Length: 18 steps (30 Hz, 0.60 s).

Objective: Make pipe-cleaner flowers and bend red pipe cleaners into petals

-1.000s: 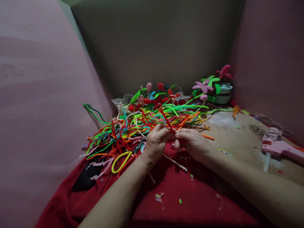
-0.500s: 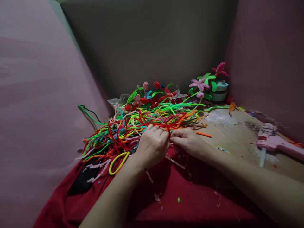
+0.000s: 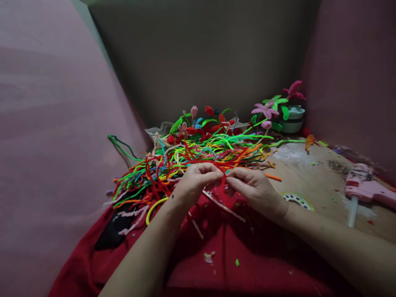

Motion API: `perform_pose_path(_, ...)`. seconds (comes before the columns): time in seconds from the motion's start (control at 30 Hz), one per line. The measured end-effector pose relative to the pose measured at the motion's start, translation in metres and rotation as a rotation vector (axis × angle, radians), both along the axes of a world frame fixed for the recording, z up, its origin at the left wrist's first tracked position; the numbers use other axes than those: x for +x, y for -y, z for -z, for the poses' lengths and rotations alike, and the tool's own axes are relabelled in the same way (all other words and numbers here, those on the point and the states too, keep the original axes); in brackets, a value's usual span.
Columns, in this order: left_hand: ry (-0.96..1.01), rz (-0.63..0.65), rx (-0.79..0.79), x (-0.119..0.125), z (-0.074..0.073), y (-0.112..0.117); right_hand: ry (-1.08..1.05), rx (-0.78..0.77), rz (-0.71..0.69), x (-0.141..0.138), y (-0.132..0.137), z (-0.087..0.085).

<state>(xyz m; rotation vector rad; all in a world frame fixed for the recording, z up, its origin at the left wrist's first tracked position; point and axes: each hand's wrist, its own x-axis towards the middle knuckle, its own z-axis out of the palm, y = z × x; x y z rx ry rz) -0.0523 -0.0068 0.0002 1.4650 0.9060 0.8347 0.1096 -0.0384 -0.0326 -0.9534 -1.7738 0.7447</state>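
Between my two hands, in front of the heap, is a red pipe cleaner (image 3: 224,180). My left hand (image 3: 199,179) pinches it with thumb and forefinger from the left. From the right, my right hand (image 3: 255,189) pinches at the same spot, its fingertips almost touching the left ones. Part of the red piece is hidden by the fingers, and its lower end is blurred. Just behind the hands lies a big tangled heap of coloured pipe cleaners (image 3: 198,153). A yellow loop (image 3: 154,208) shows beside my left forearm.
Fuzzy flowers (image 3: 266,110) stand at the back, near a pale green pot (image 3: 292,119). To the right lie a pink glue gun (image 3: 361,185) and a tape roll (image 3: 297,201). Red cloth (image 3: 247,268) with scraps covers the front. A black flat object (image 3: 108,231) rests at left.
My left hand has turned so its thumb and forefinger now show, and the red pipe cleaner hangs lower between the hands. The whole view has shifted slightly, uncovering more of the tape roll.
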Motion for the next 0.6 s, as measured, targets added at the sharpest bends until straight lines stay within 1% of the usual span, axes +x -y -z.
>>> perform_pose_path(0.07,-0.058,-0.022,0.274,-0.0019,-0.0052,0.0022,-0.179,-0.188,-0.08,0.0007,-0.002,-0.002)
perform_pose_path(0.13,-0.155,0.015,0.52,-0.0036,-0.0085,0.0033,-0.28,-0.279,-0.132,0.0012,-0.0027,-0.0026)
perform_pose_path(0.17,-0.211,0.046,0.619,-0.0044,-0.0093,0.0033,-0.304,-0.305,-0.15,0.0013,-0.0025,-0.0027)
perform_pose_path(0.2,-0.264,0.074,0.696,-0.005,-0.0096,0.0031,-0.319,-0.323,-0.161,0.0013,-0.0019,-0.0028)
perform_pose_path(0.27,-0.338,0.093,0.771,-0.0056,-0.0093,0.0026,-0.321,-0.352,-0.177,0.0008,-0.0003,-0.0035)
perform_pose_path(0.33,-0.379,0.086,0.753,-0.0054,-0.0088,0.0026,-0.297,-0.372,-0.177,-0.0003,0.0014,-0.0046)
perform_pose_path(0.43,-0.432,0.075,0.606,-0.0029,-0.0074,0.0044,-0.215,-0.338,-0.129,-0.0028,0.0036,-0.0051)
perform_pose_path(0.5,-0.44,0.07,0.469,-0.0001,-0.0052,0.0059,-0.12,-0.233,-0.055,-0.0046,0.0051,-0.004)
perform_pose_path(0.6,-0.374,0.092,0.287,0.0035,-0.0015,0.007,0.047,0.007,0.1,-0.0068,0.0067,-0.0018)
